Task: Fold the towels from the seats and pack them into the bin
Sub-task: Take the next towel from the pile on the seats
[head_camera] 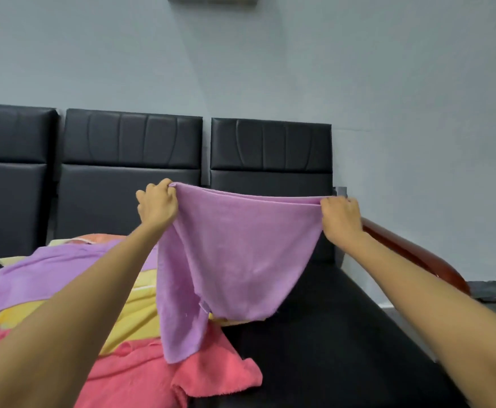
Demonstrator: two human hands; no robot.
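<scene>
The left hand (158,204) and right hand (340,219) are pinching the top corners of a purple towel (235,260), holding it spread above the black seats (329,334). Pink (158,375), yellow (135,313) and purple (49,275) towels are lying heaped at left.

The pink towel (140,375) is cut off by the bottom and left edges

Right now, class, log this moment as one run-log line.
step: fold; left hand grip: purple towel corner; right hand grip: opposite corner; towel pile: on seat; bin: unseen
</scene>
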